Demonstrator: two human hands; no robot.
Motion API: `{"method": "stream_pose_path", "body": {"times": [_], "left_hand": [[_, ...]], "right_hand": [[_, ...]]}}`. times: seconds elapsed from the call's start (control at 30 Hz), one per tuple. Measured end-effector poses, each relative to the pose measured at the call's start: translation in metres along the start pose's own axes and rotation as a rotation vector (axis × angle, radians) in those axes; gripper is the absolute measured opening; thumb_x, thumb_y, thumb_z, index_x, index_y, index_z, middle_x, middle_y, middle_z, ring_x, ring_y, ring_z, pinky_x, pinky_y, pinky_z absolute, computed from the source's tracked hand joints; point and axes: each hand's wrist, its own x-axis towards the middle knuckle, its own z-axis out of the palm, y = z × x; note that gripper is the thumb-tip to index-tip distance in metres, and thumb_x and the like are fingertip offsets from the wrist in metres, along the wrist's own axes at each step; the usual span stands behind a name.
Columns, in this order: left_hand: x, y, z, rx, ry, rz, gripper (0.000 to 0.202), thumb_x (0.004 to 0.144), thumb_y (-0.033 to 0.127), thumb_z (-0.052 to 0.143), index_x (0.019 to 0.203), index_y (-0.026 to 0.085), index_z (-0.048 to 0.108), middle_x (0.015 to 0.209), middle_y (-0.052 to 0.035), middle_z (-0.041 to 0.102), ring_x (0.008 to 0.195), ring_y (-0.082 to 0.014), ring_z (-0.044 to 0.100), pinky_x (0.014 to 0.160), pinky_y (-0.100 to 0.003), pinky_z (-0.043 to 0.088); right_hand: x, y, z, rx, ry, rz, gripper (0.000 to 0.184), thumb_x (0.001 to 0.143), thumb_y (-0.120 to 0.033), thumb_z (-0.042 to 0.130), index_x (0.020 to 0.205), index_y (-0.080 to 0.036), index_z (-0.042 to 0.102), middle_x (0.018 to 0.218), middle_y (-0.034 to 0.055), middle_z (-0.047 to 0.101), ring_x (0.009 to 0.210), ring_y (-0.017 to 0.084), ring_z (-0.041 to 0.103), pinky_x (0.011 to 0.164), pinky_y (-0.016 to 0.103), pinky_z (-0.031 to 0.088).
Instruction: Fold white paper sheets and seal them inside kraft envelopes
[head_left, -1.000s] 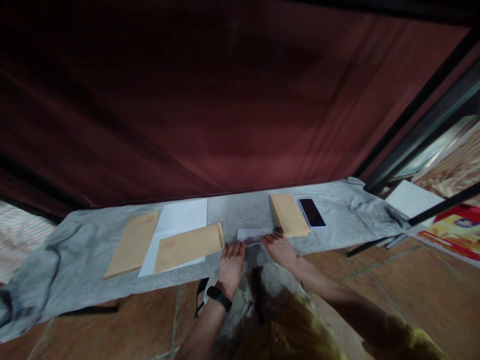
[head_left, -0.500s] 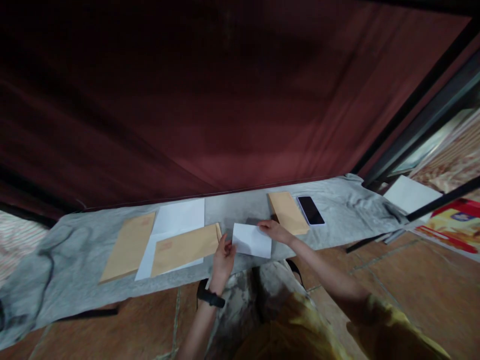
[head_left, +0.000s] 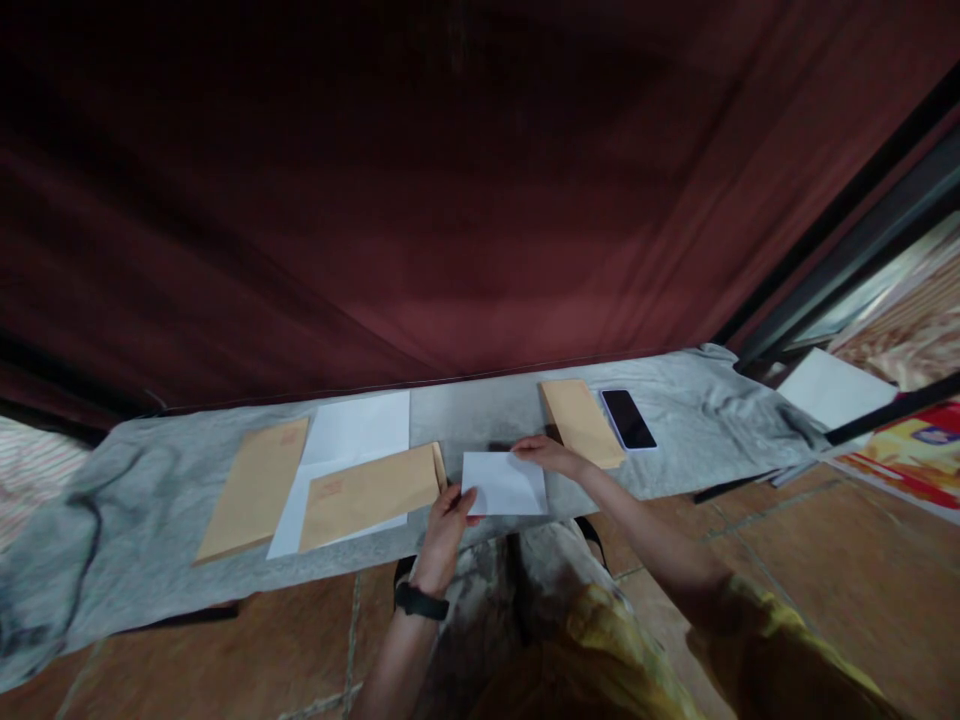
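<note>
A small white sheet of paper (head_left: 504,484), which looks folded, is held between my two hands over the front edge of the grey cloth. My left hand (head_left: 450,520) pinches its lower left corner, thumb on top. With its fingertips, my right hand (head_left: 546,453) grips the upper right edge. Just left of my left hand lies a brown envelope (head_left: 367,495), on top of a larger white sheet (head_left: 364,425) with a crease. Another brown envelope (head_left: 255,490) is farther left. Beyond my right hand sits a small stack of brown envelopes (head_left: 583,420).
A smartphone (head_left: 628,419) lies right of the envelope stack. The grey cloth (head_left: 697,420) covers a narrow surface against a dark red curtain (head_left: 450,250). At the far right are a dark metal frame, white papers (head_left: 836,388) and a red-and-yellow package (head_left: 911,450).
My left hand has closed on the corner of the small white sheet, its thumb now over the paper. The sheet appears flatter and more level. The view has shifted slightly.
</note>
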Motion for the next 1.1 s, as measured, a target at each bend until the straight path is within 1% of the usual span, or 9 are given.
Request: {"method": "stream_pose_path", "body": {"times": [0.1, 0.2, 0.33, 0.53, 0.67, 0.73, 0.83, 1.0, 1.1], "left_hand": [[0.006, -0.01, 0.0, 0.062, 0.063, -0.032, 0.033, 0.076, 0.04, 0.073, 0.098, 0.016, 0.065, 0.08, -0.002, 0.071, 0.058, -0.0131, 0.066, 0.054, -0.025, 0.052], [0.012, -0.017, 0.004, 0.09, 0.09, -0.034, 0.032, 0.078, 0.032, 0.071, 0.104, 0.018, 0.059, 0.069, 0.0035, 0.065, 0.046, -0.0109, 0.06, 0.046, -0.023, 0.048], [0.016, -0.024, 0.014, 0.102, 0.107, -0.029, 0.035, 0.083, 0.028, 0.066, 0.114, 0.019, 0.052, 0.07, 0.0038, 0.065, 0.045, -0.0136, 0.062, 0.045, -0.026, 0.05], [0.008, -0.029, 0.019, 0.168, 0.12, -0.005, 0.04, 0.088, 0.031, 0.06, 0.123, 0.019, 0.047, 0.08, 0.0002, 0.068, 0.052, -0.0171, 0.066, 0.054, -0.033, 0.057], [-0.012, -0.029, 0.016, 0.701, 0.231, 0.277, 0.035, 0.095, 0.032, 0.048, 0.127, 0.017, 0.054, 0.096, -0.0109, 0.071, 0.082, -0.0262, 0.073, 0.074, -0.043, 0.059], [-0.019, -0.03, 0.02, 0.937, 0.295, 0.494, 0.038, 0.099, 0.031, 0.039, 0.13, 0.017, 0.056, 0.114, -0.0168, 0.069, 0.107, -0.0308, 0.068, 0.092, -0.05, 0.055], [-0.017, -0.037, 0.034, 1.096, 0.266, 0.729, 0.047, 0.102, 0.033, 0.033, 0.141, 0.014, 0.05, 0.136, -0.0191, 0.061, 0.13, -0.0313, 0.056, 0.108, -0.05, 0.047], [0.009, -0.055, 0.047, 1.254, 0.212, 0.768, 0.067, 0.101, 0.05, 0.037, 0.144, 0.0, 0.047, 0.148, -0.0264, 0.052, 0.143, -0.0358, 0.044, 0.117, -0.053, 0.04], [0.018, -0.065, 0.043, 1.29, 0.205, 0.768, 0.071, 0.101, 0.054, 0.035, 0.145, 0.0, 0.046, 0.151, -0.0257, 0.048, 0.146, -0.0345, 0.04, 0.119, -0.052, 0.037]], "right_hand": [[0.005, -0.005, 0.006, -0.115, 0.07, -0.009, 0.025, 0.091, -0.019, 0.051, 0.09, -0.017, 0.076, 0.088, 0.0035, 0.076, 0.087, 0.019, 0.068, 0.083, 0.029, 0.051], [0.0, -0.011, 0.015, -0.202, 0.152, -0.018, 0.026, 0.092, -0.013, 0.05, 0.098, -0.018, 0.076, 0.103, 0.0084, 0.074, 0.104, 0.022, 0.067, 0.098, 0.034, 0.048], [-0.022, -0.014, 0.041, -0.39, 0.295, -0.161, 0.036, 0.096, -0.013, 0.048, 0.126, -0.02, 0.067, 0.133, 0.0104, 0.064, 0.125, 0.022, 0.058, 0.111, 0.04, 0.043], [-0.058, -0.009, 0.087, -0.553, 0.356, -0.31, 0.042, 0.101, -0.021, 0.047, 0.141, -0.019, 0.056, 0.152, 0.0117, 0.052, 0.142, 0.025, 0.044, 0.117, 0.047, 0.038], [-0.066, -0.008, 0.095, -0.626, 0.35, -0.278, 0.045, 0.103, -0.024, 0.045, 0.147, -0.02, 0.051, 0.156, 0.0127, 0.046, 0.147, 0.025, 0.039, 0.12, 0.051, 0.033], [-0.067, -0.008, 0.095, -0.641, 0.342, -0.261, 0.045, 0.103, -0.023, 0.045, 0.148, -0.02, 0.05, 0.157, 0.0125, 0.045, 0.147, 0.024, 0.039, 0.121, 0.05, 0.032], [-0.066, -0.006, 0.094, -0.679, 0.305, -0.253, 0.05, 0.101, -0.021, 0.046, 0.151, -0.02, 0.047, 0.16, 0.012, 0.041, 0.148, 0.025, 0.037, 0.122, 0.048, 0.029], [-0.067, -0.005, 0.095, -0.744, 0.29, -0.25, 0.054, 0.099, -0.014, 0.042, 0.153, -0.017, 0.043, 0.162, 0.0111, 0.038, 0.15, 0.023, 0.033, 0.124, 0.046, 0.025], [-0.068, -0.006, 0.096, -0.749, 0.319, -0.263, 0.051, 0.102, -0.02, 0.042, 0.152, -0.016, 0.044, 0.161, 0.0111, 0.039, 0.15, 0.022, 0.034, 0.125, 0.045, 0.024]]}}
